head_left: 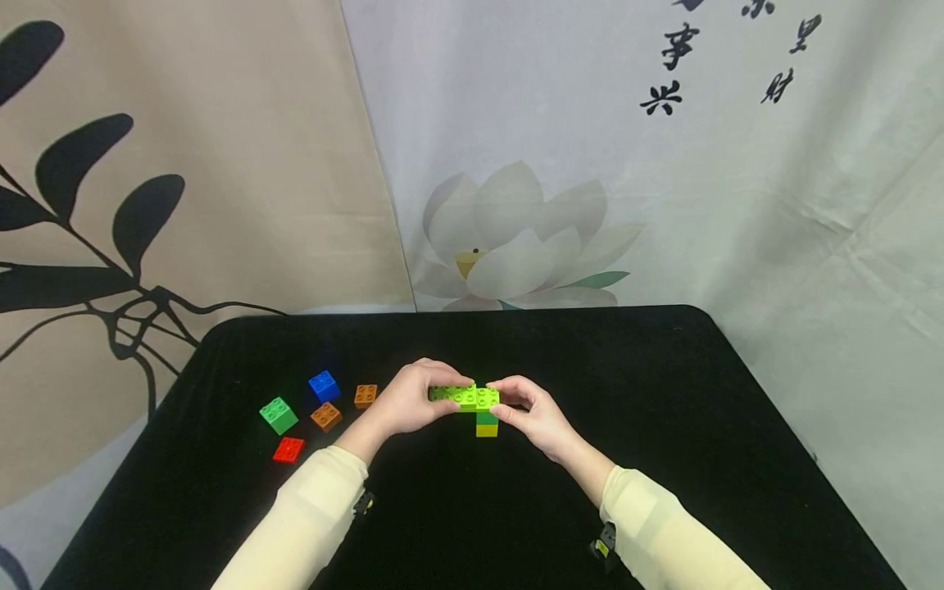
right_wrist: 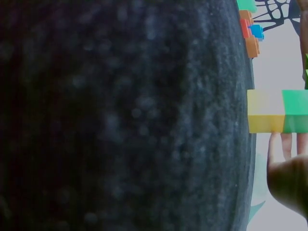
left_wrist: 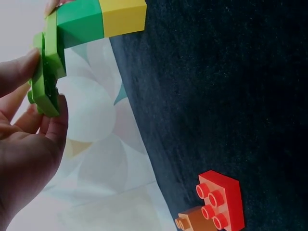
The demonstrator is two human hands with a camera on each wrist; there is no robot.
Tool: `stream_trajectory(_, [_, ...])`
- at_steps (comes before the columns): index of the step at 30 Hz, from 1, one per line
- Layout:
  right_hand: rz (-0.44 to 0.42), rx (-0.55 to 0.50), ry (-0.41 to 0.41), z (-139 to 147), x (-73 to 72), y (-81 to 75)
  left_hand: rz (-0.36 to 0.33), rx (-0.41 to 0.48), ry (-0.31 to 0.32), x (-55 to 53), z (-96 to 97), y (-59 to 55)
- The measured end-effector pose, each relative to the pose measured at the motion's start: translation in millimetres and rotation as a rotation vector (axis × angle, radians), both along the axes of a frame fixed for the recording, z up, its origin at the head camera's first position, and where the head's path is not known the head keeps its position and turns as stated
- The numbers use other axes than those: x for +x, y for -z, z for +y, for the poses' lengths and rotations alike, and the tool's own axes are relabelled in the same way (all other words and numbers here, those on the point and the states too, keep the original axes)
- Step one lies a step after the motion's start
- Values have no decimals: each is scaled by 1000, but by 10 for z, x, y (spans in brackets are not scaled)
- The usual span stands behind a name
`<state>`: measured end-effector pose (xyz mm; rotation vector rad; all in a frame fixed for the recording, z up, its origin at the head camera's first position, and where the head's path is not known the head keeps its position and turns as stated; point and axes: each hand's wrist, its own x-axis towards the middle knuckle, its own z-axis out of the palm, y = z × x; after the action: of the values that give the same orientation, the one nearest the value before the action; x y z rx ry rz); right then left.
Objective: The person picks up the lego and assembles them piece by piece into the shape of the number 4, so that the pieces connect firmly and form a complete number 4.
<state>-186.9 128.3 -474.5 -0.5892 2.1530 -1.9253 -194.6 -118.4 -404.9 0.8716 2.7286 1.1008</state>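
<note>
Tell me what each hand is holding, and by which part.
The left hand pinches the upper lime-green brick toward its left end. The right hand grips the green-and-yellow stack near the right end of its lime-green top piece.

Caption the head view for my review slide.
Left hand holds a lime toy brick at the lime, green and yellow stack in the right hand; five loose bricks lie leftward.

Black table (head_left: 472, 524) with rounded far corners. Toward its left side lie five separate studded toy bricks: a red brick (head_left: 288, 449) nearest the viewer, a green brick (head_left: 279, 415) and an orange brick (head_left: 326, 416) beyond it, then a blue brick (head_left: 324, 386) and a second orange brick (head_left: 365, 396) farthest back.
</note>
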Motion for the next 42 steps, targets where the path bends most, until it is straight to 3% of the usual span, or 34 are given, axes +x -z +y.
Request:
stream_trajectory(26, [11, -12, -3, 10, 16, -19, -77, 66, -48, 6, 11, 46])
stream_trajectory(42, [13, -27, -7, 6, 20, -10, -58, 77, -45, -2, 11, 92])
